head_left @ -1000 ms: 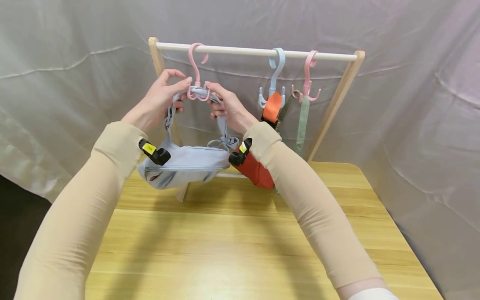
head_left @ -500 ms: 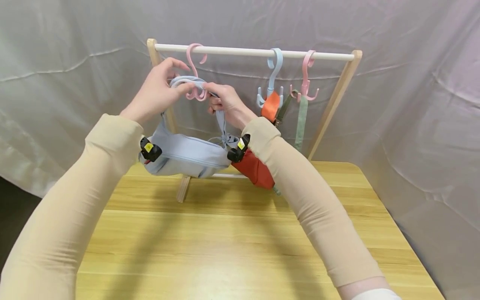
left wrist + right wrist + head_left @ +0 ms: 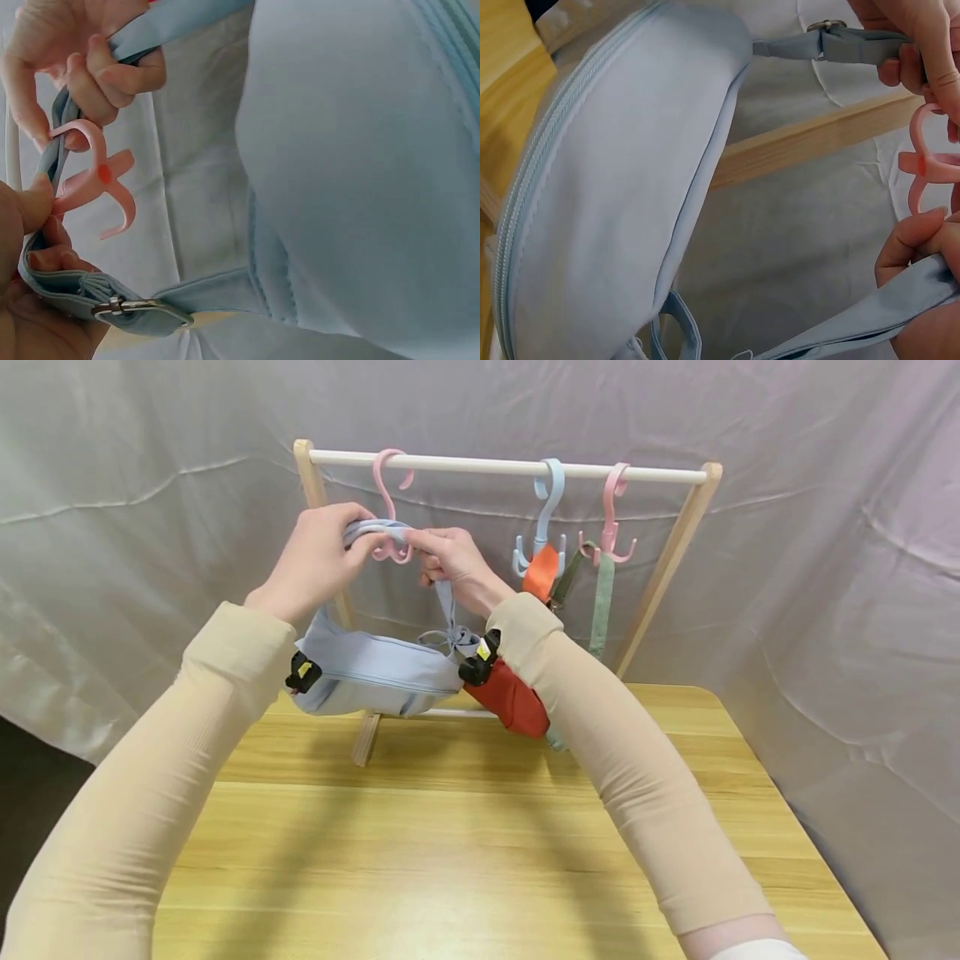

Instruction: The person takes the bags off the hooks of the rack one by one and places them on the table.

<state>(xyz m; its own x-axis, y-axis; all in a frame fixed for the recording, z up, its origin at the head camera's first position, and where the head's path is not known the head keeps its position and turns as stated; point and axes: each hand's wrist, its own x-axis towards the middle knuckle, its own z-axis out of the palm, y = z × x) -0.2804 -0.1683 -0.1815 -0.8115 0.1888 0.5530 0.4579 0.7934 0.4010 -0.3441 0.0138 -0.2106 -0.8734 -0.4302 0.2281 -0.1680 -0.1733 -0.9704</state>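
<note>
A light blue waist bag (image 3: pixel 382 668) hangs by its strap (image 3: pixel 375 529) below the left pink hook (image 3: pixel 385 485). My left hand (image 3: pixel 315 556) grips the strap on the hook's left side, thumb in front. On the other side my right hand (image 3: pixel 459 564) pinches the strap between thumb and fingers. Between my hands the strap crosses just above the lower prongs; whether it rests in them I cannot tell. In the left wrist view, the pink prongs (image 3: pixel 97 176) sit between both hands, and a metal buckle (image 3: pixel 142 306) lies by my left palm.
The hook hangs from the white rail (image 3: pixel 480 462) of a wooden-ended rack. Farther right, a blue hook (image 3: pixel 551 506) bears an orange strap (image 3: pixel 542 572), and another pink hook (image 3: pixel 612 514) a green strap (image 3: pixel 603 610). A red bag (image 3: pixel 513 700) hangs behind my right wrist.
The strap's middle has risen from behind the prongs to above them. My left hand went up with it, then came down slightly. The bag's left part rose; my right hand barely moved.
</note>
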